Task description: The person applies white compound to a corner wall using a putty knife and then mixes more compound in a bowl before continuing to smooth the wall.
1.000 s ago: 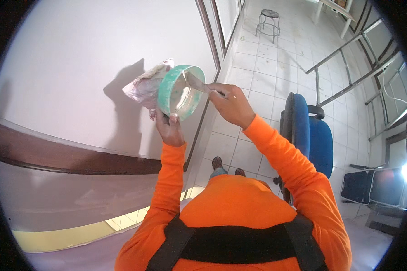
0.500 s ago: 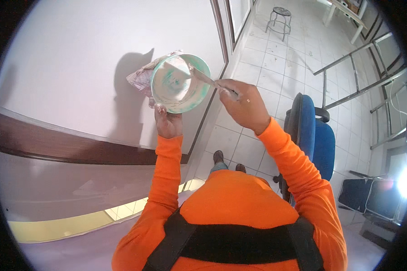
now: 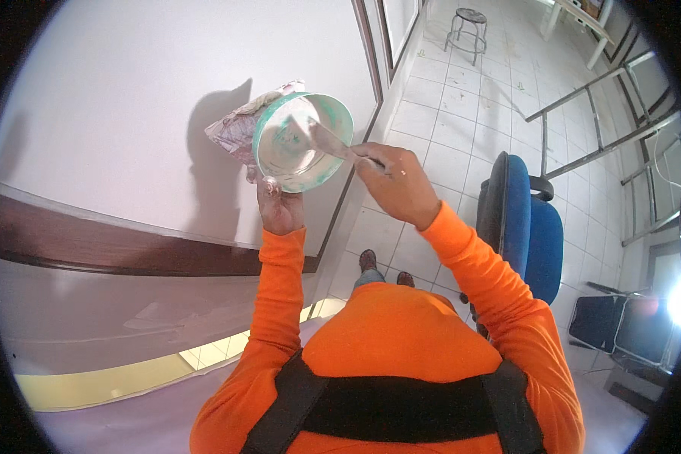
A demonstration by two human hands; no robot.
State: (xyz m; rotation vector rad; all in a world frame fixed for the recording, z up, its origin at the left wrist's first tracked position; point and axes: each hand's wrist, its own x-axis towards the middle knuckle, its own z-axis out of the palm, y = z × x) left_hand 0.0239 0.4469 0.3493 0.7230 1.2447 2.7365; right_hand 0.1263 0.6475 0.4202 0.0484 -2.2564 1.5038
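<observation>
While the left hand grips the green tub by its lower edge, the right hand holds a scraper at its mouth

Tub is tilted, mouth toward the camera, in front of the white wall panel; whitish paste smears its inside. Left thumb sits at the near rim, other fingers mostly hidden. Right fingers are closed round the scraper handle, blade up-left inside the rim outline; can't tell if it touches the tub. Crumpled pale package is just behind the tub's left side; can't tell if the left hand holds that too. Blue chair stands right of the right hand, metal frame beyond, round stool farther off
</observation>
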